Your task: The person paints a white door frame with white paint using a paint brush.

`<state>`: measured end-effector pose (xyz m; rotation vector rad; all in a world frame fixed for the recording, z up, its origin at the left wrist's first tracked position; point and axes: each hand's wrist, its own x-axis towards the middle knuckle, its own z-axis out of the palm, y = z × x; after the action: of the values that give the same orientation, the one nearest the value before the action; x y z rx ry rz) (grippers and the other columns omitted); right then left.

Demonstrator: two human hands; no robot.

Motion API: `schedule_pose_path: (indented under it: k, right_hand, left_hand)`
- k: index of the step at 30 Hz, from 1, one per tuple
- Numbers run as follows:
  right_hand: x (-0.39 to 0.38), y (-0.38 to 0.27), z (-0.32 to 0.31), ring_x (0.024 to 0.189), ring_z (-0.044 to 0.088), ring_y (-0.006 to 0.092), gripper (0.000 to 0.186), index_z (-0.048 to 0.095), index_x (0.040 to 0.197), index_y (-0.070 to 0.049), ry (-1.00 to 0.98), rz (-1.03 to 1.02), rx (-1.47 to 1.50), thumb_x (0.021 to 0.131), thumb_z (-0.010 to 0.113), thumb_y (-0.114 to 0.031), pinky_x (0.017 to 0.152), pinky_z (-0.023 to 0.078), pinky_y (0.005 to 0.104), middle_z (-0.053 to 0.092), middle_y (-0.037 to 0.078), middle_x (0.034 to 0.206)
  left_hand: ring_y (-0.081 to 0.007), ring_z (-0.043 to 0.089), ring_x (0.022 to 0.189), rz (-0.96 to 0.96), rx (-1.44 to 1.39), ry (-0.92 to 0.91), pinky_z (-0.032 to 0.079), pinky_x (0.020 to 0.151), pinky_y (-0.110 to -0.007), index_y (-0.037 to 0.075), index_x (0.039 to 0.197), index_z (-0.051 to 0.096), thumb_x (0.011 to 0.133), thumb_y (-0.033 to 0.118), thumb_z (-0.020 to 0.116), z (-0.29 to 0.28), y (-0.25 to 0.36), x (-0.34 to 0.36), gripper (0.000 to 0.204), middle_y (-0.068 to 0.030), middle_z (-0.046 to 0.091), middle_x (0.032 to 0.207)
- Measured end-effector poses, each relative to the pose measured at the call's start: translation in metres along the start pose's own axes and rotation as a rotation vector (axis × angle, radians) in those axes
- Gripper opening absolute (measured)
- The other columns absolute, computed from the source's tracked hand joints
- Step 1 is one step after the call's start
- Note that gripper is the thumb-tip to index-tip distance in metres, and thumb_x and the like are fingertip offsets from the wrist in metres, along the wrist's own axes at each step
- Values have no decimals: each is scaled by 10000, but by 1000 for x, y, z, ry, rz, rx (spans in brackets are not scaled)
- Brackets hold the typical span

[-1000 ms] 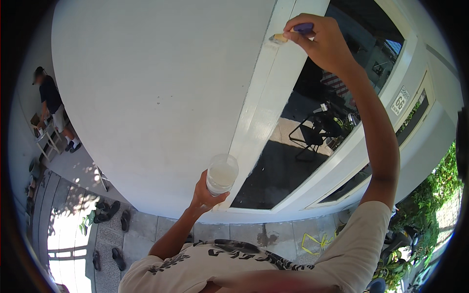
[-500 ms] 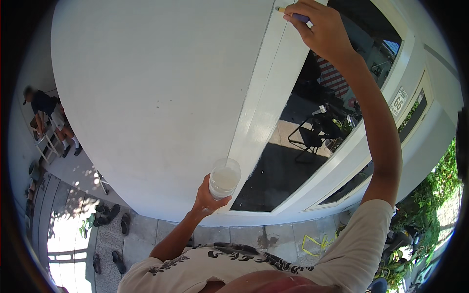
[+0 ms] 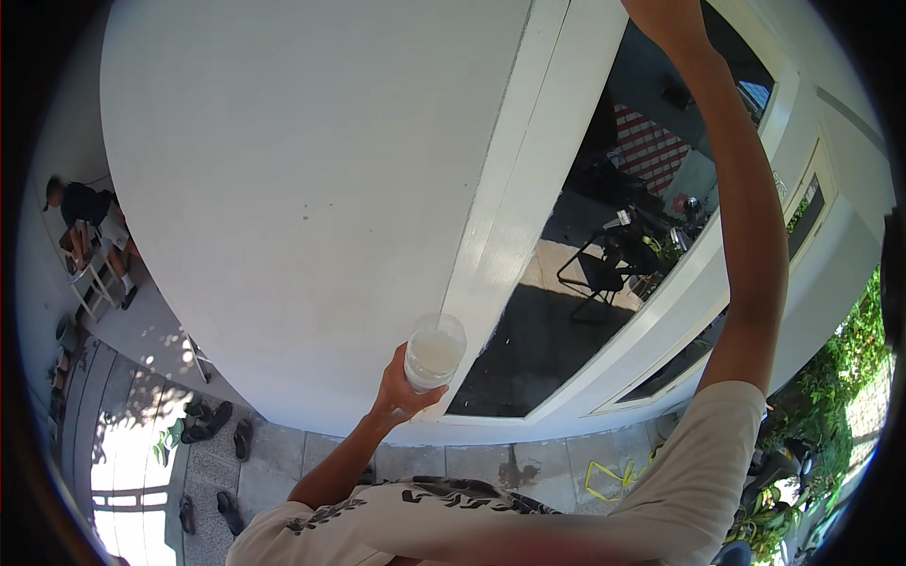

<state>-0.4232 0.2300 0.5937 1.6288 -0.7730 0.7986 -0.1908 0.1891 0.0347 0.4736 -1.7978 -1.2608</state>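
My left hand (image 3: 401,385) is wrapped round a clear plastic cup (image 3: 437,347) with a whitish liquid in it, low in front of the white wall (image 3: 311,141). Raised at the top edge is my right hand (image 3: 668,24), of which only the wrist and back part show. Its fingers, and anything in them, lie beyond the picture. The white window frame (image 3: 517,170) runs beside the wall, a dark rough line marking their joint. Closest to the right hand is the upper part of the dark glass pane (image 3: 510,368).
A person (image 3: 90,212) bends over a small white stool (image 3: 92,288) at the far left. Several dark shoes (image 3: 208,422) lie on the paving. A yellow strap-like thing (image 3: 604,479) is on the ground near the wall's foot. Green plants (image 3: 840,377) stand at the right.
My right hand has risen out past the top edge, taking the slim purple-handled brush out of sight. My left hand and the cup have hardly moved.
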Motion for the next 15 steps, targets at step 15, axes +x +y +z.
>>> schedule_pose_path:
  k: [15]
  right_hand:
    - [70,68,-25,641,612,104,123,721,881,9,-105,139,167,908,762,-104,601,504,293,695,58,748]
  left_hand:
    - [-272,654,1141,38,-3,48,514,996,-412,-10,1380,431,725,175,891,-7,1,6,821,-167,645,1238]
